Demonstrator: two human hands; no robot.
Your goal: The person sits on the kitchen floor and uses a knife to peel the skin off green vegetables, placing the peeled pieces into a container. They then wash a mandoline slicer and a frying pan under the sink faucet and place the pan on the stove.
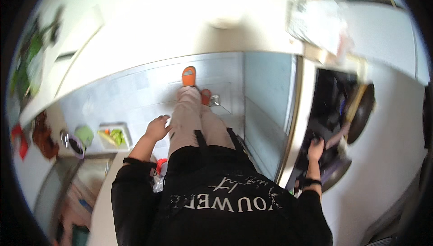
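Note:
My left hand [158, 128] hangs beside my left thigh with its fingers loosely bent and apart, holding nothing. At the right, my right hand [316, 149] reaches over the dark stove top [329, 87] and touches or holds a small dark thing that is too blurred to name. Close to that hand, a dark wok or pan [366, 117] leans against the wall with a long pale utensil beside it. A second dark pan [338, 175] rests nearer to me, beyond my forearm.
A white counter [152, 26] runs across the top. Light-blue cabinet doors [269, 87] stand below the stove. A white tray [128, 137] with vegetables and a green round thing [84, 135] lie at the left. Plastic bags [318, 22] rest on the far right corner.

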